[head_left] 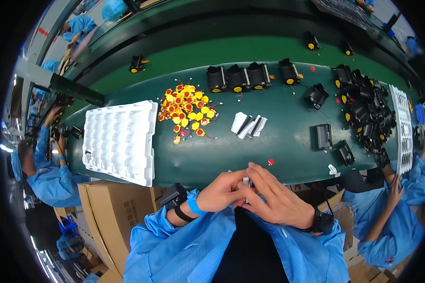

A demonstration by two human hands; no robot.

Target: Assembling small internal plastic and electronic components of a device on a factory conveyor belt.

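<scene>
My left hand (pixel 220 191) and my right hand (pixel 283 200) meet at the table's near edge, fingers bent and pressed together. Between the fingertips shows a small whitish piece (pixel 246 182); the fingers cover most of it, so its kind is unclear. Just beyond lies a small red round piece (pixel 270 162). Farther off on the table rest white and black strips (pixel 248 126). To their left spreads a heap of yellow round parts with red and black wires (pixel 186 111). Black plastic housings (pixel 237 78), some with a yellow disc, stand in a row at the back.
A white moulded tray (pixel 120 141) lies at left on the green table (pixel 193 162). Many black housings (pixel 367 111) are piled at right, with two loose ones (pixel 324 137) nearby. Another white tray (pixel 401 127) borders the pile. Cardboard boxes (pixel 111 217) stand below. Co-workers in blue (pixel 52 181) sit both sides.
</scene>
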